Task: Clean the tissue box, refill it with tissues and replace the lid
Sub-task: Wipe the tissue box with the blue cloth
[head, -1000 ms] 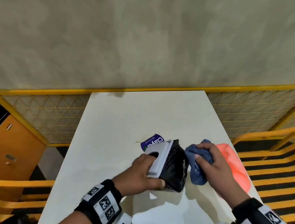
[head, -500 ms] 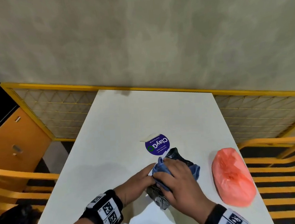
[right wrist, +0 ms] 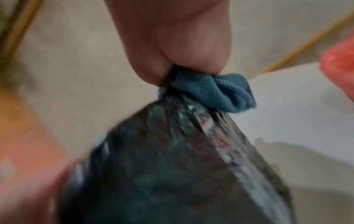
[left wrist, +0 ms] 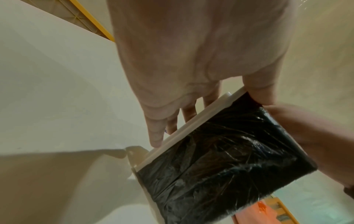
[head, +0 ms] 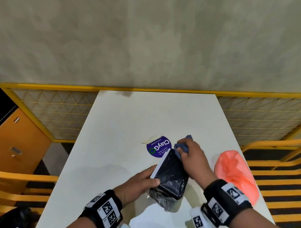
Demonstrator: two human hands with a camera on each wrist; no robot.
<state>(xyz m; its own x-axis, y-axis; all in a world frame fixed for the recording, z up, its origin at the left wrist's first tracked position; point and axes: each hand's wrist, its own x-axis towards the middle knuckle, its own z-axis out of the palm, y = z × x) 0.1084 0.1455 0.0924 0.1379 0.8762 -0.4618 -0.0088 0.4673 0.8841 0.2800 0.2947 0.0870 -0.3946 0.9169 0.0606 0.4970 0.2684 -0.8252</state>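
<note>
Tissue box [head: 170, 173], black, wrapped in crinkly black plastic, white lid [left wrist: 184, 128] on one side, sits tilted on its edge over the near middle of the desk [head: 111, 135], lid side facing left. Left hand [head: 139, 183] grips it from the lid side, thumb over the near top edge, fingers [left wrist: 156, 136] spread behind the white lid: likely bracing the box so it does not slide under the wiping. Right hand [head: 191, 157] has its fingers closed on a bunched blue cloth [head: 182, 147], pressing it on the far upper corner of the box; in the right wrist view the cloth [right wrist: 214, 92] touches the black wrap. Judged step: cleaning the outside, refill not started.

Round purple ClayGo sticker [head: 159, 148] lies on the desk just beyond the box. Salmon plastic bag [head: 235, 175] lies at the desk's right edge, apart from the box, probably the refill tissues, contents not visible.

Versus half a second ago: the right hand and cloth covered the box's middle, now they are at the far corner, more of the black face is exposed. A second ago the cloth was off the box's right side.
</note>
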